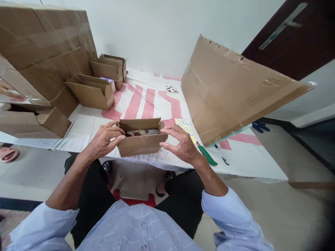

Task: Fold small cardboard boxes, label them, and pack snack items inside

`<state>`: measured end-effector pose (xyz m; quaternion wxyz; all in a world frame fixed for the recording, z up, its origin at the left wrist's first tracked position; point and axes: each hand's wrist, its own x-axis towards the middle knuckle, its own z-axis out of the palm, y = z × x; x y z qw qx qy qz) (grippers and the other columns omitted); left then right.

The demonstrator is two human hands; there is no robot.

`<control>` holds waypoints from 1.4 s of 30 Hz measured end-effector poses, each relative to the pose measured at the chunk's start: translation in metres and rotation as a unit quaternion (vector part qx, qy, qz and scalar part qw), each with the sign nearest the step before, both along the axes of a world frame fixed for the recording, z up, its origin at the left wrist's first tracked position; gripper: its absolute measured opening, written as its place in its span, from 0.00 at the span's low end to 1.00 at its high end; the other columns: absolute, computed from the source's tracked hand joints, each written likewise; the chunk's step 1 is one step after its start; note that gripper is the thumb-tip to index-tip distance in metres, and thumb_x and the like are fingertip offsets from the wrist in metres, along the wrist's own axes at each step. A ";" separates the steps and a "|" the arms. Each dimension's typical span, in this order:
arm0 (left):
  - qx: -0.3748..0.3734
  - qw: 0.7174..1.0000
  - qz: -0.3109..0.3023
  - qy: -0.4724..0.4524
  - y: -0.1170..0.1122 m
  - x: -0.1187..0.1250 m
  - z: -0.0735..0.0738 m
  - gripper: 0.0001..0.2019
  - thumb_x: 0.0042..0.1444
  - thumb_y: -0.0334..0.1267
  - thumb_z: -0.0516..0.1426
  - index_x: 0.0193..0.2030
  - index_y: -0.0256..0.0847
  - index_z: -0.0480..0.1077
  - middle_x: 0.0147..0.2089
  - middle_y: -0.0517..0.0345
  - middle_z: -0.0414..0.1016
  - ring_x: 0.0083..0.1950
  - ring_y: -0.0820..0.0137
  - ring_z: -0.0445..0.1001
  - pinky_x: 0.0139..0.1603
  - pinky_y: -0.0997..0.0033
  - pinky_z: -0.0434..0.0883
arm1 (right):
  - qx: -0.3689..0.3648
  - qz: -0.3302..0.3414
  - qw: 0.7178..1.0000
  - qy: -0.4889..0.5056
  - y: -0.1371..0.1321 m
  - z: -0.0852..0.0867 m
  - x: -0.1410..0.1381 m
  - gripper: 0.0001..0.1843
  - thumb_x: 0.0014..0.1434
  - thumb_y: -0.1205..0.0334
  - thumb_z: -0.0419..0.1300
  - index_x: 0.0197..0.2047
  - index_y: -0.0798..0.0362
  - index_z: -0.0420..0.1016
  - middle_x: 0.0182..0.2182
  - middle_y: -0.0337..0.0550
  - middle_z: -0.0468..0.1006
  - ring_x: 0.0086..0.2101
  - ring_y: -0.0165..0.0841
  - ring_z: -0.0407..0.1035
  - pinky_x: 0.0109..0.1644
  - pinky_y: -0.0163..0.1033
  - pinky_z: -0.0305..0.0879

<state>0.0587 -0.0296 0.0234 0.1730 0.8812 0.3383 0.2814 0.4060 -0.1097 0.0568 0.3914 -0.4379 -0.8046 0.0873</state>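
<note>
A small open cardboard box (140, 146) stands at the table's front edge, right in front of me. Inside it lies something white with dark red patches (143, 132), mostly hidden by the front wall. My left hand (108, 137) grips the box's left end, thumb at the front and fingers over the rim. At the right end, my right hand (180, 141) has its thumb against the front wall and its fingers at the top edge. To the right of that hand lie a yellow patterned card (185, 128) and a green-handled knife (208, 156).
A pen (222, 155) lies beside the knife. A large cardboard sheet (240, 90) leans upright on the right. Several small open boxes (90, 92) line the left, by a big taped carton (52, 45). A patterned card (172, 89) lies farther back. Another person's hand (9, 90) shows far left.
</note>
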 end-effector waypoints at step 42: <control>-0.001 0.998 0.033 -0.048 0.022 0.017 -0.006 0.19 0.70 0.51 0.57 0.32 0.45 0.80 0.48 0.49 0.86 0.65 0.52 0.74 0.75 0.42 0.67 | 0.068 0.148 0.984 -0.067 -0.039 -0.050 -0.081 0.15 0.75 0.68 0.57 0.37 0.47 0.79 0.38 0.44 0.84 0.36 0.36 0.72 0.39 0.43 0.68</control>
